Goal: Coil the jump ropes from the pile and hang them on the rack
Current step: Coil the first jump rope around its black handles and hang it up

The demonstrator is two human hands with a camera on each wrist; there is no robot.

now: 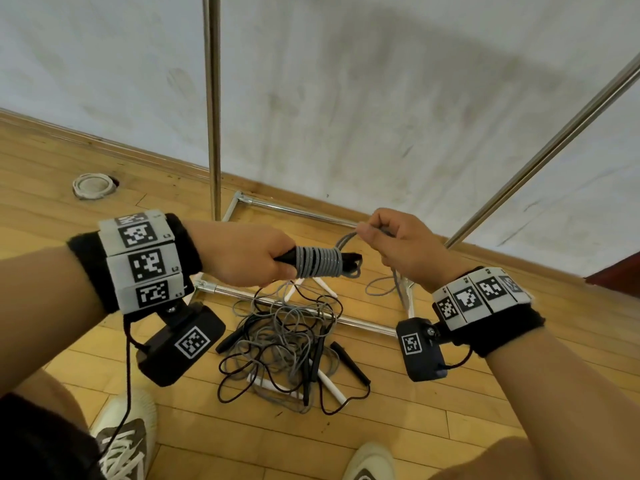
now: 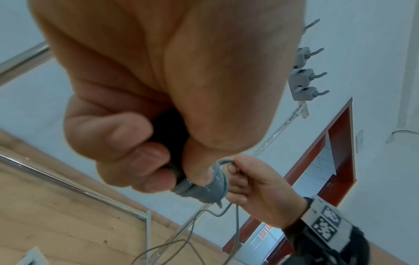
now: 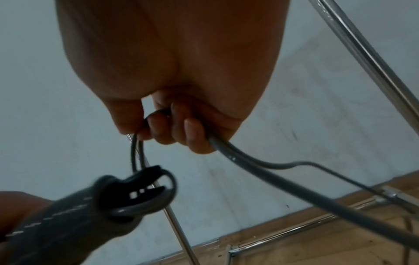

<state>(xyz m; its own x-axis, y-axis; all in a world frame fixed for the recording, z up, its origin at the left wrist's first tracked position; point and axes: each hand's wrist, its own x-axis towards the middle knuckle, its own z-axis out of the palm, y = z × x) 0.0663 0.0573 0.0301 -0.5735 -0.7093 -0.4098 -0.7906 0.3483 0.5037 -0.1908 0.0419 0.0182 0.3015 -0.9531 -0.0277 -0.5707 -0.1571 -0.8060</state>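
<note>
Head view is evenly lit and pretty bright, soft indoor light with no hard glare. A big dim shadow smears across the white wall (image 1: 398, 81), and the wide lens bends the rack pole (image 1: 212, 98) and the floor line near the edges. The rack's chrome picks up thin highlights. My left wrist view is washed bluish, and my left hand (image 2: 158, 89) fills it, soft and out of focus up close. The right wrist view is the dimmest: my right hand (image 3: 172, 71) goes dark orange, and the wrapped handle (image 3: 90, 206) is motion-blurred.
</note>
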